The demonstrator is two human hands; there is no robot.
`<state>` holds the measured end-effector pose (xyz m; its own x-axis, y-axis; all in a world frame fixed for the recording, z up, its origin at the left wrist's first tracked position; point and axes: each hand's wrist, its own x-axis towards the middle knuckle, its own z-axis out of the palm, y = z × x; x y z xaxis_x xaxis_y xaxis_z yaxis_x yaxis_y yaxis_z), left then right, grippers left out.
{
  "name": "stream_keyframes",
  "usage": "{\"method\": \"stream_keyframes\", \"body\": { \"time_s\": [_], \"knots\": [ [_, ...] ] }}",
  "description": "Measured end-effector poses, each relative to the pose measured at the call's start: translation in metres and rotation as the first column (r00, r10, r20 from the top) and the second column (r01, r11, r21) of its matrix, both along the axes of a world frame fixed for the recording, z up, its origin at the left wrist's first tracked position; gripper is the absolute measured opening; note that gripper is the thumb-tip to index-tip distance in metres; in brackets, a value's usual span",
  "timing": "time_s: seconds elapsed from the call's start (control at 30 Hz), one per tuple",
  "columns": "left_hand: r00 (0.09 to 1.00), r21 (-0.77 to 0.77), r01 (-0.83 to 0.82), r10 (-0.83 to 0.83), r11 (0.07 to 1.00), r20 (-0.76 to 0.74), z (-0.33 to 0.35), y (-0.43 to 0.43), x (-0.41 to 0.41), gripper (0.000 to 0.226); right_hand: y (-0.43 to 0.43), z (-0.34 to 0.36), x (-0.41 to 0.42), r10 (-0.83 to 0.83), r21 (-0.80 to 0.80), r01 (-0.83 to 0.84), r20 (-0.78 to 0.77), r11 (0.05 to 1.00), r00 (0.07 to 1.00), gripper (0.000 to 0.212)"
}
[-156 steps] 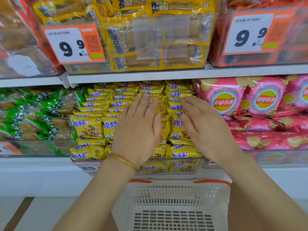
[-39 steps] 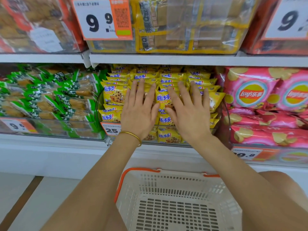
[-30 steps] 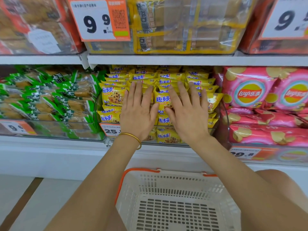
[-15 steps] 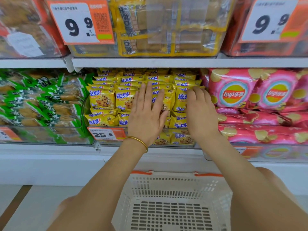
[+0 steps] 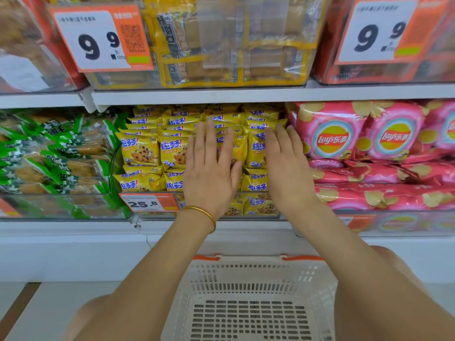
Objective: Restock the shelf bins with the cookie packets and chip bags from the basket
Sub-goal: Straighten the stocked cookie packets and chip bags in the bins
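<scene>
We take the clear cookie bin (image 5: pixel 113 166) on the lower shelf as our reference. It is filled with yellow cookie packets (image 5: pixel 144 151), stacked in rows and facing outward. An orange price tag (image 5: pixel 147 203) reading 25.8 is fixed to the left of its front.

We find both hands at the front of this bin. The left hand (image 5: pixel 209 173) lies flat against the packets at the bin's middle, fingers straight and slightly spread, gripping nothing. A gold bangle (image 5: pixel 203 214) sits on its wrist. The right hand (image 5: pixel 288 173) lies flat against the packets toward the bin's right side, fingers straight and close together, likewise gripping nothing. The two hands are apart, with a column of packets showing between them.

Just right of the bin we note pink chip bags (image 5: pixel 332 140), some upright and others lying flat beneath them. Just left of the bin sit green-wrapped snacks (image 5: pixel 61 153). Directly above the bin runs a white shelf board (image 5: pixel 221 94) carrying further packaged goods, with a 9.9 price card (image 5: pixel 98 38) above and to the left. Below and in front of the bin stands the white basket (image 5: pixel 246 273) with orange handles, and its slotted floor is in view
</scene>
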<state>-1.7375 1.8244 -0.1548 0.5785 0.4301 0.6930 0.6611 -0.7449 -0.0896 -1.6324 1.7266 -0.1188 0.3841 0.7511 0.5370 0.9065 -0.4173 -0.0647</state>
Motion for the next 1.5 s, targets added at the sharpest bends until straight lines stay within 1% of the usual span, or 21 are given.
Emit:
{"method": "stream_keyframes", "body": {
  "time_s": [0.07,0.13,0.17,0.2,0.23,0.3,0.37,0.4,0.47,0.53,0.6,0.67,0.77,0.87,0.97,1.07,1.17,1.23,1.3,1.37,1.5],
  "knots": [
    [0.998,0.018,0.041,-0.041,0.999,-0.042,0.003,-0.001,0.005,0.057,0.005,-0.004,-0.004,-0.013,-0.063,0.012,-0.028,0.998,1.000,0.065],
    [0.996,-0.005,0.047,-0.047,0.999,-0.077,0.003,0.000,0.007,0.059,0.007,-0.002,-0.008,0.013,-0.048,-0.015,-0.042,0.999,0.999,0.072],
    [0.996,-0.017,0.040,-0.041,0.999,-0.084,0.004,0.000,0.007,0.060,0.005,0.002,-0.011,0.015,-0.080,-0.019,-0.044,0.997,0.999,0.074],
    [0.996,-0.022,0.034,-0.036,0.999,-0.079,0.005,-0.001,0.006,0.059,0.002,0.004,-0.010,0.027,-0.077,-0.030,-0.038,0.997,0.999,0.074],
    [0.998,-0.025,0.036,-0.037,0.999,-0.059,0.007,-0.004,0.007,0.058,-0.005,0.007,-0.007,0.046,-0.071,-0.051,-0.062,0.996,0.997,0.071],
    [0.997,-0.036,0.080,-0.079,0.996,0.014,0.016,-0.019,0.013,0.057,-0.024,0.012,0.001,0.067,0.068,-0.060,-0.104,0.996,0.992,0.059],
    [0.975,-0.039,0.211,-0.207,0.977,0.082,0.029,-0.044,0.029,0.056,-0.052,0.014,0.015,0.055,0.260,-0.025,-0.106,0.965,0.993,0.052],
    [0.954,-0.021,0.290,-0.287,0.957,0.086,0.034,-0.058,0.042,0.056,-0.067,0.014,0.029,0.026,0.312,0.005,-0.096,0.950,0.995,0.054],
    [0.912,0.038,0.408,-0.409,0.912,0.025,0.039,-0.082,0.072,0.054,-0.092,0.013,0.062,-0.085,0.354,0.110,-0.085,0.929,0.993,0.055],
    [0.900,0.058,0.435,-0.434,0.898,-0.038,0.040,-0.096,0.101,0.052,-0.108,0.012,0.099,-0.198,0.312,0.207,-0.062,0.927,0.978,0.049],
    [0.926,0.030,0.374,-0.371,0.927,-0.070,0.039,-0.103,0.124,0.053,-0.113,0.008,0.130,-0.256,0.211,0.253,-0.013,0.944,0.967,0.048],
    [0.948,0.000,0.304,-0.302,0.953,-0.099,0.037,-0.104,0.138,0.055,-0.108,0.005,0.148,-0.271,0.143,0.266,0.024,0.953,0.962,0.053],
    [0.953,-0.014,0.266,-0.265,0.964,-0.147,0.036,-0.099,0.148,0.058,-0.100,0.001,0.163,-0.258,0.085,0.257,0.009,0.963,0.966,0.058],
    [0.951,-0.027,0.256,-0.257,0.966,-0.170,0.040,-0.093,0.153,0.057,-0.097,-0.002,0.175,-0.219,0.101,0.218,-0.005,0.971,0.976,0.055],
    [0.946,-0.056,0.276,-0.282,0.959,-0.162,0.043,-0.097,0.151,0.055,-0.102,-0.004,0.176,-0.168,0.107,0.174,-0.061,0.979,0.984,0.055],
    [0.949,-0.079,0.292,-0.299,0.953,-0.099,0.043,-0.107,0.142,0.052,-0.116,-0.003,0.174,-0.072,0.126,0.082,-0.076,0.989,0.994,0.051],
    [0.935,-0.045,0.355,-0.356,0.934,-0.006,0.042,-0.126,0.132,0.044,-0.145,0.001,0.169,0.014,0.211,-0.004,-0.049,0.977,0.999,0.050],
    [0.901,0.026,0.431,-0.432,0.902,0.046,0.035,-0.146,0.126,0.032,-0.169,-0.002,0.164,0.070,0.276,-0.050,-0.064,0.960,0.995,0.036],
    [0.875,0.089,0.478,-0.483,0.874,0.039,0.024,-0.166,0.121,0.016,-0.191,-0.009,0.162,0.136,0.245,-0.102,-0.124,0.964,0.983,0.019],
    [0.871,0.109,0.490,-0.491,0.865,-0.025,0.010,-0.178,0.121,0.007,-0.204,-0.020,0.161,0.172,0.178,-0.145,-0.143,0.973,0.975,0.007],
    [0.911,0.105,0.409,-0.398,0.906,-0.113,-0.005,-0.181,0.130,0.010,-0.204,-0.037,0.164,0.175,0.047,-0.172,-0.089,0.984,0.981,0.017]
  ]
}}
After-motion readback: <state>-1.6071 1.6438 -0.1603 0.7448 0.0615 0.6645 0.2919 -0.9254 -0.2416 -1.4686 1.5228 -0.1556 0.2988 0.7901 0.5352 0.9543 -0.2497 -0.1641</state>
